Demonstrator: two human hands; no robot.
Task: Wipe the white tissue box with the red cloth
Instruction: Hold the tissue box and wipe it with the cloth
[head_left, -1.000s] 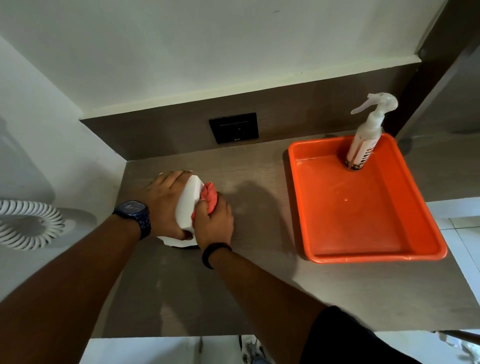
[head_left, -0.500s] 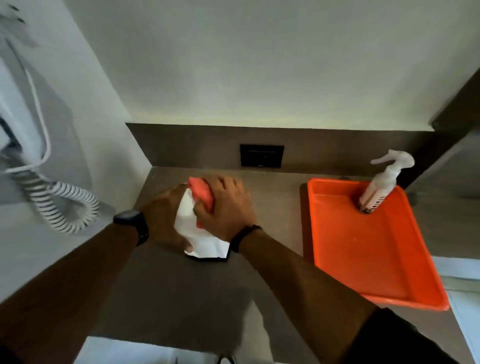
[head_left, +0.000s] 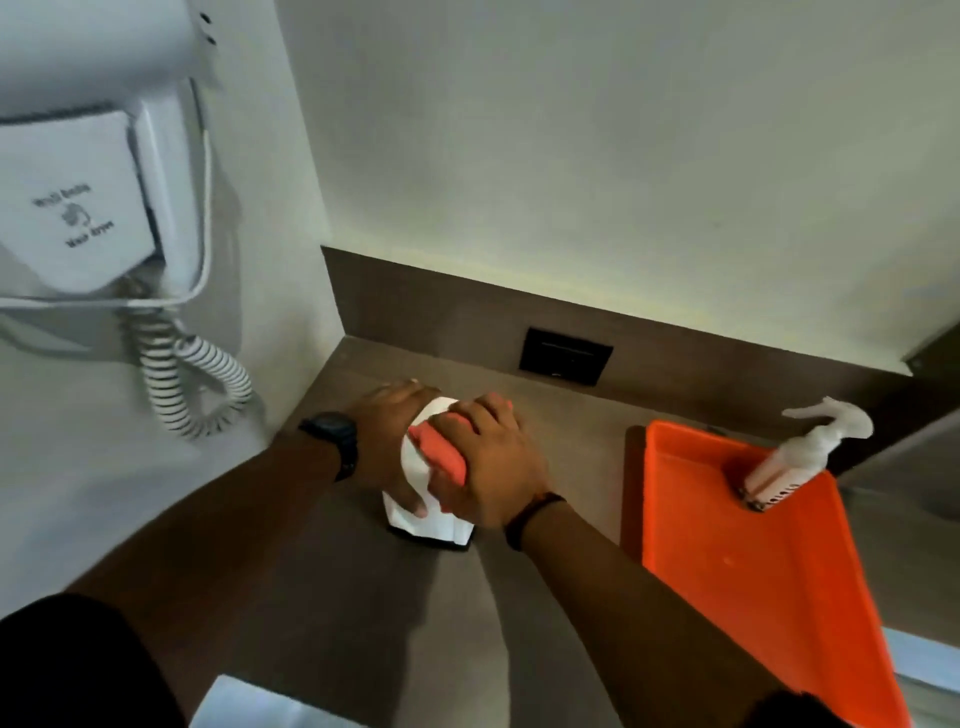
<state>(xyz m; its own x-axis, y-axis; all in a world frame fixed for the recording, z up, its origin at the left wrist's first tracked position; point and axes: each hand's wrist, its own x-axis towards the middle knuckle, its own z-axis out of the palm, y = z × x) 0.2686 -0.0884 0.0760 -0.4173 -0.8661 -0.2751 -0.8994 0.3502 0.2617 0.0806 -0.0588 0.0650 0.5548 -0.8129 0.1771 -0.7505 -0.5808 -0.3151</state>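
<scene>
Steadying one tissue box (head_left: 415, 467), left hand (head_left: 387, 447) clasps it; right hand (head_left: 488, 467) presses one red cloth (head_left: 436, 449).

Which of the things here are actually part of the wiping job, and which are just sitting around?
In use:
white tissue box
red cloth
left hand, steadying the box
right hand, pressing the cloth on it

Just lying about:
orange tray
spray bottle standing in the tray
wall hair dryer
wall socket
</scene>
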